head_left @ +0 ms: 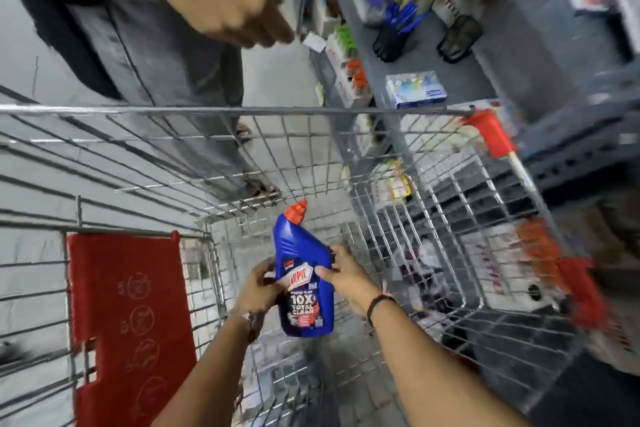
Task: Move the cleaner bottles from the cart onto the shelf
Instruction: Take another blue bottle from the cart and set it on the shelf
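A blue cleaner bottle (300, 274) with a red angled cap is held upright inside the wire cart (242, 110), above its floor. My left hand (259, 288) grips the bottle's left side at the label. My right hand (344, 276) grips its right side, thumb across the label. The grey shelf (446, 55) runs along the right of the cart, carrying other goods. No other cleaner bottle shows clearly in the cart.
Another person stands beyond the cart's far rim, their hand (221, 0) reaching toward the shelf. A red flap (128, 305) hangs inside the cart at left. On the shelf sit mesh pen holders (391, 38), a blue-and-white box (415, 88) and small bottles (349, 62).
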`<move>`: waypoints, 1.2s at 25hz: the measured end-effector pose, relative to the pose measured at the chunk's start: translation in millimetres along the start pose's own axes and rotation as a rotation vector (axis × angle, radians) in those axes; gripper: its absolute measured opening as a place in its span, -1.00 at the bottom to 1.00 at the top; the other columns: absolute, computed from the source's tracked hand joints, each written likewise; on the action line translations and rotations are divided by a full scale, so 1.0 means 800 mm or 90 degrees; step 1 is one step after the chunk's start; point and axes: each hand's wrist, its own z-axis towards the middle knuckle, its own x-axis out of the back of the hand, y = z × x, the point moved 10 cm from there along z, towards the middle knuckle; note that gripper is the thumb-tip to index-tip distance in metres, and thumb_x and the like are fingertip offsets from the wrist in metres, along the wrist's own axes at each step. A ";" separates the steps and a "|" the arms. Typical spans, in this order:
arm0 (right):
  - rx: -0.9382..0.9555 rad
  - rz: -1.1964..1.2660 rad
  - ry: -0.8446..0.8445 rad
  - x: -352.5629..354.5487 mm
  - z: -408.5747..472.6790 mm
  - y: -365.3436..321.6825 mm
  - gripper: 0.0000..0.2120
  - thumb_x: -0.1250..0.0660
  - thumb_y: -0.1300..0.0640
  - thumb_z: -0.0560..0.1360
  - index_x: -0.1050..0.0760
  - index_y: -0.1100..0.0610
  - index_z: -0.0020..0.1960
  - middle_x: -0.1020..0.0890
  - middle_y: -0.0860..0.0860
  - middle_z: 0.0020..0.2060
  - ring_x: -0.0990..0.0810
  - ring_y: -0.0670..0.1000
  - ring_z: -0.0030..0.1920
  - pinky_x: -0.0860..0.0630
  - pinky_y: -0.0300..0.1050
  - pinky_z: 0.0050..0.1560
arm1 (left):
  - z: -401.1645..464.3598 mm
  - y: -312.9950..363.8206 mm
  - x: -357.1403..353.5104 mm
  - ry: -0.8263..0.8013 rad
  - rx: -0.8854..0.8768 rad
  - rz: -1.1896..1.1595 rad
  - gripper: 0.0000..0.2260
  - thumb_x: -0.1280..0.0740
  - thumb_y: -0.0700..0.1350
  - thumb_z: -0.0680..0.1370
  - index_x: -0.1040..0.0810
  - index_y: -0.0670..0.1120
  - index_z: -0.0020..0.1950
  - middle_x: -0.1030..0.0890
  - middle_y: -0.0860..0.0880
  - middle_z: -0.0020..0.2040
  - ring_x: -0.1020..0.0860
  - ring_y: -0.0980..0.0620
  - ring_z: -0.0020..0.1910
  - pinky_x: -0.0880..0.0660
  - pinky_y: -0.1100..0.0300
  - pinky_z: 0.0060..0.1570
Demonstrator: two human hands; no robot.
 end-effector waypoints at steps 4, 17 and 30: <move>0.171 0.066 0.087 0.089 -0.105 -0.094 -0.63 -0.22 0.45 0.46 -0.25 0.36 0.24 -0.44 0.36 0.23 -0.46 0.14 0.07 -0.48 0.03 0.14 | -0.075 0.120 -0.083 -0.100 -0.188 0.006 -0.74 -0.28 -0.37 0.43 -0.47 -0.15 0.08 -0.66 0.13 -0.28 -0.58 0.27 -0.36 -0.53 0.42 -0.39; 0.469 0.222 0.605 0.408 -0.734 0.077 -0.61 -0.27 0.39 0.45 -0.34 0.01 0.16 -0.52 0.00 0.06 -0.51 -0.07 0.03 -0.51 -0.38 -0.02 | -0.594 0.106 -0.508 -0.737 -0.447 0.189 -0.67 -0.46 -0.25 0.28 -0.56 -0.01 -0.01 -0.71 0.12 -0.20 -0.60 0.09 -0.16 -0.58 0.15 -0.10; 0.405 0.303 0.974 0.519 -1.003 0.398 -0.55 -0.16 0.42 0.50 -0.28 -0.04 0.23 -0.45 -0.06 0.21 -0.47 -0.18 0.15 -0.45 -0.49 0.05 | -0.873 -0.161 -0.759 -0.955 -0.511 0.340 -0.68 -0.29 -0.41 0.41 -0.42 -0.21 0.14 -0.54 -0.08 0.00 -0.52 0.04 -0.11 -0.48 0.53 -0.22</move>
